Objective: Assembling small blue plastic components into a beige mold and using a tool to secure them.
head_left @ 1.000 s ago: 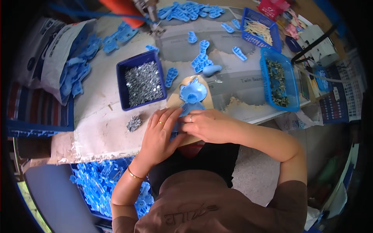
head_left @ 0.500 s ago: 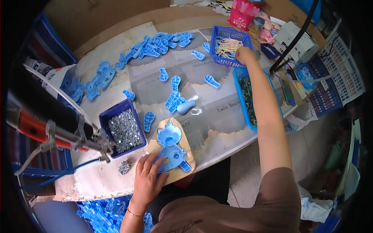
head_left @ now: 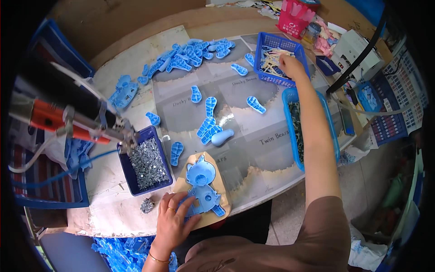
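Note:
My left hand (head_left: 174, 216) lies on the lower left of a blue plastic bear-shaped shell (head_left: 201, 174), its fingers spread and touching the edge. The shell rests hollow side up in a tan fixture (head_left: 182, 185) at the table's front edge, with a ribbed blue limb piece (head_left: 218, 210) at its lower right. At the far right, my right hand (head_left: 292, 68) reaches into a blue mesh basket (head_left: 277, 80) of thin pale strips (head_left: 271, 59). The right fingers are bent down together among the strips; whatever is between them is hidden.
Left of the fixture stand a dark blue bin of small metal screws (head_left: 147, 165) and a mounted screwdriver (head_left: 81, 120) with hoses. Loose blue limb pieces (head_left: 211, 129) lie mid-table, with a heap (head_left: 192, 52) behind. A light blue tray (head_left: 299, 161) sits under my right forearm.
The view has shifted slightly, so the table appears lower and farther right. My right hand has moved a little deeper over the strips; my left stays on the shell.

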`<act>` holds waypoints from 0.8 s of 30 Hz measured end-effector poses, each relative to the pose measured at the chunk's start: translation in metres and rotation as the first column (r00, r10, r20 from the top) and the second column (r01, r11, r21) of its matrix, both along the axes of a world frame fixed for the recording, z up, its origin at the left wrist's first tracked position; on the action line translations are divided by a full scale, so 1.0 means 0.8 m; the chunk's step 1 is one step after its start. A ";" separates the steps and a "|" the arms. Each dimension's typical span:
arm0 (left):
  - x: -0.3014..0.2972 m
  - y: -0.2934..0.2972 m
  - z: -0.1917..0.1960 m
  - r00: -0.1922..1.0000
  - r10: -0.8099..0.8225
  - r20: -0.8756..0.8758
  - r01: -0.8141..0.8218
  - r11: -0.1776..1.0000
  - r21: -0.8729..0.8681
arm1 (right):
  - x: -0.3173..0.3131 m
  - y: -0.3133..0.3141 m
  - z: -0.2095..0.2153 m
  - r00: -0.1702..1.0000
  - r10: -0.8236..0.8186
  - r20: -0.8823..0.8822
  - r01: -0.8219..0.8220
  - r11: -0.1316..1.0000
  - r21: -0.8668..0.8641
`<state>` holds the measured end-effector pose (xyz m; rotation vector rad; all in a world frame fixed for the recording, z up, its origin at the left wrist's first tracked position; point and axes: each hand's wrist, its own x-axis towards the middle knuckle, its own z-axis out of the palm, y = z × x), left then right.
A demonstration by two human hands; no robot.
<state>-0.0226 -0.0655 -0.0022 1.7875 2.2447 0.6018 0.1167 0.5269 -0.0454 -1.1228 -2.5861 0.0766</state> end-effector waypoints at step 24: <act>0.035 0.032 0.000 0.913 -0.120 0.390 0.055 0.983 0.174 | 0.164 -0.308 0.055 0.975 -0.030 -0.221 -0.028 0.967 -0.252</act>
